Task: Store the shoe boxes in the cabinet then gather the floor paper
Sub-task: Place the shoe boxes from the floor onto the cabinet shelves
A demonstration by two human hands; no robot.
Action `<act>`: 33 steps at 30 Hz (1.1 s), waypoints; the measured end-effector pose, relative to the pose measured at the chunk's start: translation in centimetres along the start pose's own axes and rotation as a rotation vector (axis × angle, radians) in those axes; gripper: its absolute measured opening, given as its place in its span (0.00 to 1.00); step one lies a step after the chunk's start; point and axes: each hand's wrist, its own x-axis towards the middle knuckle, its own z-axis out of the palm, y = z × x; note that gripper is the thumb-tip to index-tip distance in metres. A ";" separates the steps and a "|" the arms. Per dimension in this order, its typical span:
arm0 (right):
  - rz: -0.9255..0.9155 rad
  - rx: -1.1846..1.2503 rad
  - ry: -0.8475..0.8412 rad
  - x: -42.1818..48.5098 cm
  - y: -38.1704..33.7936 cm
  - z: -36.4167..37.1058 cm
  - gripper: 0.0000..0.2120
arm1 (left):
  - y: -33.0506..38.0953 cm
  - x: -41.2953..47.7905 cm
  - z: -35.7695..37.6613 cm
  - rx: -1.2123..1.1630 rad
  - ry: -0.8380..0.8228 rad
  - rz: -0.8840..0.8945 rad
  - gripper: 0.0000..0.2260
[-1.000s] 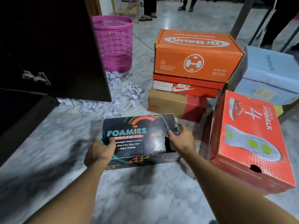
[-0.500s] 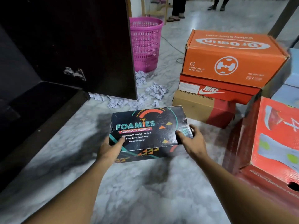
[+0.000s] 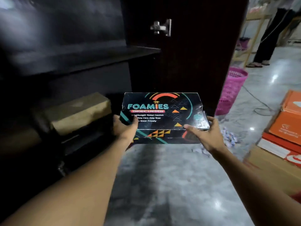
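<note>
A black Foamies shoe box (image 3: pixel 160 111) hangs above the marble floor, right at the mouth of the dark cabinet (image 3: pixel 68 62). My left hand (image 3: pixel 124 128) grips its left end, thumb on the lid. My right hand (image 3: pixel 206 132) grips its right end. Inside the cabinet's lower compartment lies a brown shoe box (image 3: pixel 78 111). Crumpled paper (image 3: pixel 228 138) is scattered on the floor behind my right hand. An orange box (image 3: pixel 288 121) tops a stack of shoe boxes at the right edge.
The open cabinet door (image 3: pixel 187 51) stands just behind the held box. A pink plastic basket (image 3: pixel 231 90) sits beyond the door. A cable runs over the floor by it. A person's legs (image 3: pixel 267 43) stand at the far right beside a wooden frame.
I have turned left and carried the black box from over the open floor to the cabinet's opening. The stack of boxes has slid to the right edge of view. Both hands kept their hold.
</note>
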 end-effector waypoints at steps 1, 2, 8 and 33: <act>-0.021 0.013 -0.031 1.0 -1.7 1.5 0.42 | 0.9 0.8 -1.0 -0.033 0.091 0.015 0.21; -0.039 0.028 -0.055 2.0 -3.2 2.9 0.43 | 1.7 1.5 -1.9 -0.055 0.177 0.030 0.23; -0.115 0.100 -0.167 6.9 -9.3 11.9 0.46 | 4.2 4.1 -6.1 -0.033 0.457 0.098 0.30; -0.160 -0.058 -0.635 13.2 -6.9 35.0 0.44 | -2.9 18.2 -11.6 0.245 0.527 -0.012 0.38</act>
